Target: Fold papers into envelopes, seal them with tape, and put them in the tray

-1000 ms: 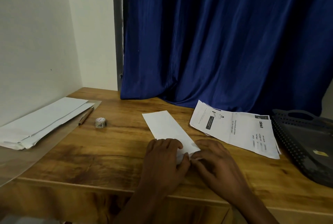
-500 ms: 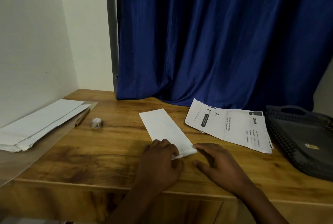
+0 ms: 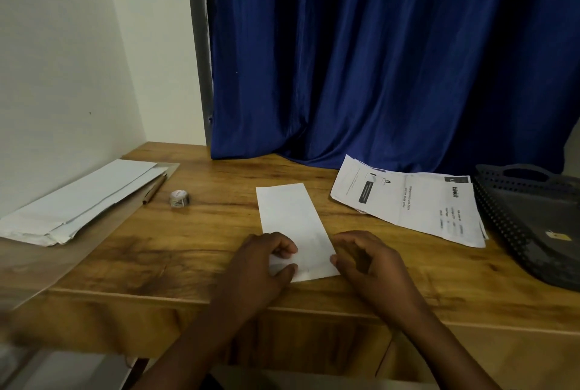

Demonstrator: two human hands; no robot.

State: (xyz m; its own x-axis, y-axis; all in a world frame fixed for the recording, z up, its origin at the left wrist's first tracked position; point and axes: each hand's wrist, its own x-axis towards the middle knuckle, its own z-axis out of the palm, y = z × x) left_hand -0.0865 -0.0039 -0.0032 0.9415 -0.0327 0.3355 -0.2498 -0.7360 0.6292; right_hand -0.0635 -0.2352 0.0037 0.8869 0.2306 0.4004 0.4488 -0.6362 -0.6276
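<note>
Now one folded paper lies pinched by left hand; right hand, fingers curled, touches its edge; one tray, one tape roll

A deep blue curtain hangs in vertical folds at twelve o'clock. The table shows warm honey-brown wood grain with darker streaks. At centre lies a plain white folded paper. At two o'clock, white printed sheets carry black text and a dark block. At three o'clock sits a dark grey tray with a dotted, perforated wall. At ten o'clock lie white envelopes, and beside them a silvery-white tape roll.
</note>
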